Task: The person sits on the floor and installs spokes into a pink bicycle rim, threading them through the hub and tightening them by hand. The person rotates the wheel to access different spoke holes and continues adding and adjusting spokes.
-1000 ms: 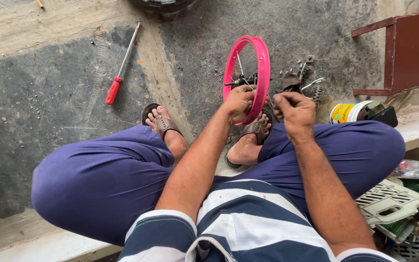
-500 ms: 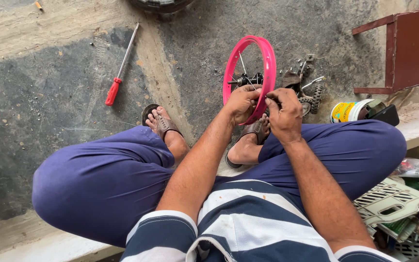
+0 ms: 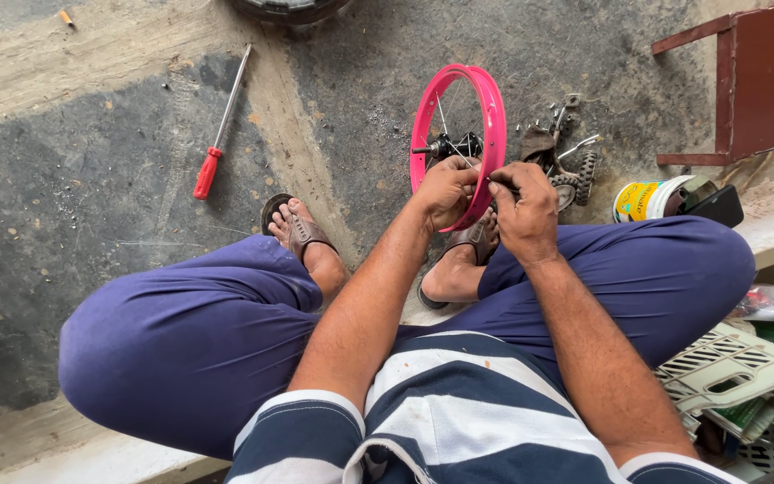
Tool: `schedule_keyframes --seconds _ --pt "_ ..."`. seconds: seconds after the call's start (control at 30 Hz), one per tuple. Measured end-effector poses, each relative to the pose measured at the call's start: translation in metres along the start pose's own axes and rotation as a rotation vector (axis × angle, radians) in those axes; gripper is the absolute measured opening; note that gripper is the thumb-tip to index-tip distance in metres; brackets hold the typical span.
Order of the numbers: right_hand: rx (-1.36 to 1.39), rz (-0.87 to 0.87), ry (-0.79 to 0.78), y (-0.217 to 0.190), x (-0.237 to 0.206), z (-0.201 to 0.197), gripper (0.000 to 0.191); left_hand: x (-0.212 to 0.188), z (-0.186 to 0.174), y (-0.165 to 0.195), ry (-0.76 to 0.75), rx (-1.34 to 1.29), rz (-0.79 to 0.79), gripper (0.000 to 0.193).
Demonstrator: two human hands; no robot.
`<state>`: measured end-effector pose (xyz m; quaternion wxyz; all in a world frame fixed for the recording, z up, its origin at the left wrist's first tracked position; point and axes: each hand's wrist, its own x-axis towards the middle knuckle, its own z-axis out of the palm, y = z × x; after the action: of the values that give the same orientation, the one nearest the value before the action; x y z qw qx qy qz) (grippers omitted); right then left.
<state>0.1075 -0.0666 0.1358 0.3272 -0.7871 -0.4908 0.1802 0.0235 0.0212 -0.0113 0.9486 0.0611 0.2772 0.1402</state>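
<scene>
Pink and hard-edged, the rim (image 3: 485, 125) stands upright on the concrete (image 3: 91, 179) at twelve o'clock from my lap, propped between my sandalled feet. My left hand (image 3: 445, 190) is closed around its near edge from the nine o'clock side, fingers wrapped over the lip. My right hand (image 3: 523, 211) is pinched narrow right against the rim at three o'clock, thumb and fingers bunched on something thin and dark; it may be a spoke end or a small tool, I cannot tell which.

I judge the rim light and stiff, with smooth paint that could slip in a loose grip, so the lip is the place to hold it. Spokes (image 3: 448, 134) look thin and springy, easy to bend, and run to a dark hub (image 3: 445, 148); I would not bear on them.

At two o'clock lie greasy metal parts (image 3: 571, 157) and a tin (image 3: 651, 199). A red-handled screwdriver (image 3: 212, 157) lies well apart at ten o'clock.
</scene>
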Motion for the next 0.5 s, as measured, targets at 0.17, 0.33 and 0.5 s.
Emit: schedule_keyframes --seconds 0.17,0.33,0.5 --pt "0.0 0.006 0.01 0.0 -0.001 0.001 0.012 -0.001 0.001 0.002 -0.022 -0.02 0.001 0.014" --pt "-0.082 -0.029 0.034 0.004 -0.002 0.005 0.014 0.005 -0.003 -0.004 0.019 -0.018 0.0 0.01" --pt "-0.24 -0.103 0.072 0.003 -0.002 0.009 0.018 0.012 -0.006 -0.009 -0.071 -0.02 0.035 0.009"
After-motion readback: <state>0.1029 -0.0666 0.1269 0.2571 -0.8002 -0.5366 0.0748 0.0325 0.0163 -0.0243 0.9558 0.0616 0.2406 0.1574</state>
